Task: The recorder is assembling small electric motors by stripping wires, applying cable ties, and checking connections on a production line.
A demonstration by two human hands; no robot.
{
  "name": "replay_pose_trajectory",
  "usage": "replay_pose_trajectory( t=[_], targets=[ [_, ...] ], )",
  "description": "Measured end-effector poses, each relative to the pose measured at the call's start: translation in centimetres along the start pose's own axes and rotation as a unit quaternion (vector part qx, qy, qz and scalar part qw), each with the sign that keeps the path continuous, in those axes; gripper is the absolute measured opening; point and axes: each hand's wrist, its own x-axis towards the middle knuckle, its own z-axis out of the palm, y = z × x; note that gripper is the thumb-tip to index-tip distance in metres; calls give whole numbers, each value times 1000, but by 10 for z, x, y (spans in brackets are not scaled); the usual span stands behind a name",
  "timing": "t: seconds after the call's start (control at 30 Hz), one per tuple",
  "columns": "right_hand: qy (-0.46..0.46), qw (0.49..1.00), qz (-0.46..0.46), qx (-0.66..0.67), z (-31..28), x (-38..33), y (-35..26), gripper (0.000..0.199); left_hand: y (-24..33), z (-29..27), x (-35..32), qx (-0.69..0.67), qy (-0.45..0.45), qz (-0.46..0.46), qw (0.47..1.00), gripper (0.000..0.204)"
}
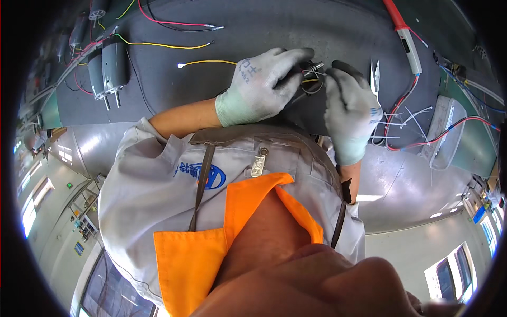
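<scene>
My left hand (264, 84), in a pale glove with dark fingertips, is closed around a wired part, mostly hidden by the fingers. A metal end (316, 67) of that part shows between my hands. From under the left glove runs a yellow wire (208, 62) with a ring terminal on its free end. A thin, pale cable tie (312, 91) forms a loop around wires at the part. The gloved fingers of my right hand (348, 105) pinch together at the loop's right side. What exactly lies between those fingertips is partly hidden.
Grey cylindrical motors (114, 68) with wires stand at the left. Loose wire ends (174, 46) reach across the dark table (174, 95). Right of my hands lie scissors (375, 76), white cable ties (409, 117), a red-and-white corded tool (409, 47) and a clear plastic tray (448, 134).
</scene>
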Motion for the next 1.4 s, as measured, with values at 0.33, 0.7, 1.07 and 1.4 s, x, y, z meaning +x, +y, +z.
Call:
replay_pose_trajectory(
  t=[0.33, 0.7, 1.07, 1.4],
  targets=[
    [96, 995, 0, -12, 9, 30, 55, 3, 3, 1, -11, -120, -14, -146, 982, 27],
    [67, 997, 22, 8, 43, 22, 75, 17, 18, -8, -9, -311, 40, -354, 881, 18],
    [60, 760, 274, 586, 41, 33, 51, 17, -23, 3, 0, 167, -42, 141, 975, 14],
    [-109, 803, 205, 550, 15, 11, 25, 26, -34, -32, 18, 292, -234, 385, 844, 32]
  ],
)
